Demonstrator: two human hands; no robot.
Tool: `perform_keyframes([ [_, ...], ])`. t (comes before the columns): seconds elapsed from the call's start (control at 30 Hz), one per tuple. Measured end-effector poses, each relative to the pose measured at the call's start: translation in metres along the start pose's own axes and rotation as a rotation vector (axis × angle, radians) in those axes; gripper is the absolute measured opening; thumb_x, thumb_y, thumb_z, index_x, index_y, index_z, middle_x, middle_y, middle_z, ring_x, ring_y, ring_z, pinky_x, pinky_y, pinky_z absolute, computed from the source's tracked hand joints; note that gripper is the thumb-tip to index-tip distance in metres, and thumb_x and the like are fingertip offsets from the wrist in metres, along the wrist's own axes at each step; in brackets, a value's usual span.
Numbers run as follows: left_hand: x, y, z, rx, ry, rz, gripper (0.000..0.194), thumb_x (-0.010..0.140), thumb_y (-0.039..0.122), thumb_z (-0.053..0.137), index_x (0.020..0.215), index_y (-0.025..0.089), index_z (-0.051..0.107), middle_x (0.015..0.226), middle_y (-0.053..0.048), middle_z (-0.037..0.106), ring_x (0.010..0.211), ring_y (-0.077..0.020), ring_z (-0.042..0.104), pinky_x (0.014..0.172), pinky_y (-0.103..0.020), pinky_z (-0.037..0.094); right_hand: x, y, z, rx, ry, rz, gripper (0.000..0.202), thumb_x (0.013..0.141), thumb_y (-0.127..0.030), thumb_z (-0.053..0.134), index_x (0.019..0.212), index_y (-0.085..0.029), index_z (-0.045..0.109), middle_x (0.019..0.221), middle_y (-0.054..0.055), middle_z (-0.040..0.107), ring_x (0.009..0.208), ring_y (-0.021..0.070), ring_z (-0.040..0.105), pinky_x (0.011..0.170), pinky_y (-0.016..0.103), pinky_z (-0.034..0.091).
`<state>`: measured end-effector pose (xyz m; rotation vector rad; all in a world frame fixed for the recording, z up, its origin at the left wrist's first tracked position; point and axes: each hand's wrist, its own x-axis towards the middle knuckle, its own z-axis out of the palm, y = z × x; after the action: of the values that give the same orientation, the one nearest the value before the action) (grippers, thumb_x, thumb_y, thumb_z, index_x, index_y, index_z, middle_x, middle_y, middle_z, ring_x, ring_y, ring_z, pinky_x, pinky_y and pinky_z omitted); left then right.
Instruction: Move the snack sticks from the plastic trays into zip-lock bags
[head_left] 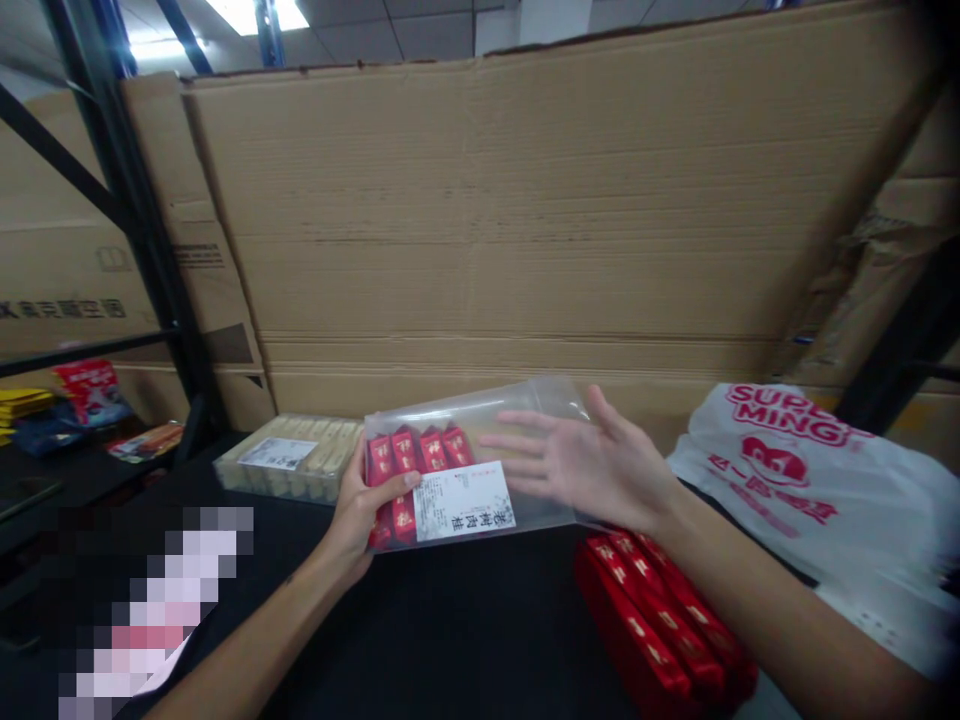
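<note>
My left hand grips the left end of a clear plastic box, its thumb on the front and the fingers mostly hidden. Several red foil packets stand in the left part of the box. A white printed label is stuck on its front. My right hand is open at the box's right end, fingers spread and pointing left. These fingers overlap the clear right part; I cannot tell whether they are inside it. Below my right forearm lies a stack of longer red foil packs.
Another clear box with pale packets stands at the back left. A white plastic bag with red print is on the right. Behind rises a cardboard wall, with a dark rack post at its left. The table is black.
</note>
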<state>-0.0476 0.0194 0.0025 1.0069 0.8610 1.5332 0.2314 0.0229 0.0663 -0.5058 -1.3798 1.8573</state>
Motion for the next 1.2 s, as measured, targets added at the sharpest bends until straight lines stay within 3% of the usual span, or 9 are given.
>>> perform_keyframes([
  [0.1,0.006,0.003,-0.004,-0.021,0.035,0.055,0.079,0.063,0.016,0.092,0.132,0.023,0.056,0.112,-0.011,0.075,0.087,-0.0289,0.077,0.077,-0.04,0.066,-0.002,-0.011,-0.012,-0.231,0.409,-0.244,0.039,0.088,-0.059,0.067,0.1,-0.021,0.064,0.095,0.008,0.074,0.083,0.0211,0.072,0.075,0.034,0.057],
  [0.17,0.013,0.005,-0.008,-0.031,0.079,0.106,0.074,0.063,0.014,0.091,0.128,0.024,0.057,0.11,-0.008,0.075,0.086,-0.027,0.077,0.076,-0.039,0.066,-0.009,-0.023,-0.021,-0.535,0.589,-0.315,0.029,0.083,-0.048,0.074,0.087,-0.021,0.063,0.067,-0.001,0.064,0.053,0.0134,0.057,0.05,0.026,0.044],
  [0.23,0.02,0.006,-0.014,-0.038,0.134,0.134,0.071,0.063,0.014,0.091,0.126,0.024,0.059,0.11,-0.007,0.075,0.084,-0.0256,0.077,0.075,-0.038,0.066,-0.019,-0.033,-0.026,-0.923,0.496,-0.159,0.028,0.081,-0.047,0.074,0.081,-0.021,0.066,0.057,-0.004,0.055,0.046,0.0112,0.046,0.044,0.025,0.032],
  [0.37,0.027,0.005,-0.02,-0.049,0.203,0.13,0.073,0.061,0.014,0.092,0.125,0.024,0.06,0.11,-0.008,0.075,0.082,-0.025,0.077,0.073,-0.037,0.067,-0.032,-0.03,-0.021,-1.477,0.069,0.381,0.029,0.075,-0.046,0.078,0.073,-0.019,0.069,0.062,0.0,0.062,0.056,0.014,0.053,0.049,0.026,0.032],
  [0.5,0.026,0.004,-0.02,-0.042,0.19,0.127,0.074,0.062,0.015,0.092,0.127,0.026,0.059,0.111,-0.009,0.074,0.083,-0.0249,0.077,0.075,-0.038,0.066,-0.023,-0.006,-0.014,-1.628,0.008,0.569,0.032,0.06,-0.041,0.085,0.071,-0.02,0.065,0.072,0.0,0.064,0.061,0.0161,0.056,0.051,0.026,0.033],
  [0.7,0.023,0.004,-0.019,-0.017,0.171,0.121,0.072,0.062,0.016,0.093,0.126,0.024,0.059,0.114,-0.01,0.074,0.083,-0.0266,0.078,0.074,-0.039,0.066,-0.011,0.009,-0.019,-1.58,-0.099,0.573,0.021,0.061,-0.024,0.079,0.07,-0.02,0.06,0.067,-0.002,0.06,0.061,0.0155,0.055,0.049,0.025,0.034],
  [0.83,0.021,0.002,-0.018,-0.008,0.159,0.116,0.072,0.062,0.018,0.094,0.125,0.023,0.059,0.113,-0.011,0.074,0.087,-0.0281,0.077,0.075,-0.04,0.066,-0.01,0.009,-0.021,-1.433,-0.093,0.501,0.015,0.063,-0.015,0.071,0.074,-0.019,0.062,0.065,-0.004,0.059,0.056,0.012,0.052,0.047,0.022,0.033],
  [1.1,0.019,0.001,-0.015,0.025,0.143,0.116,0.077,0.063,0.02,0.094,0.13,0.025,0.057,0.115,-0.011,0.074,0.094,-0.0299,0.077,0.078,-0.04,0.066,-0.013,-0.002,0.003,-0.782,-0.14,0.194,0.011,0.075,-0.019,0.072,0.078,-0.017,0.062,0.062,-0.005,0.058,0.051,0.0083,0.049,0.048,0.02,0.037],
  [1.2,0.017,0.001,-0.012,0.022,0.134,0.106,0.079,0.063,0.019,0.094,0.132,0.025,0.056,0.116,-0.011,0.073,0.095,-0.0306,0.076,0.078,-0.041,0.066,-0.018,-0.014,0.004,-0.48,-0.021,-0.085,0.021,0.072,-0.024,0.081,0.074,-0.017,0.06,0.064,-0.004,0.058,0.052,0.0065,0.047,0.049,0.018,0.037],
])
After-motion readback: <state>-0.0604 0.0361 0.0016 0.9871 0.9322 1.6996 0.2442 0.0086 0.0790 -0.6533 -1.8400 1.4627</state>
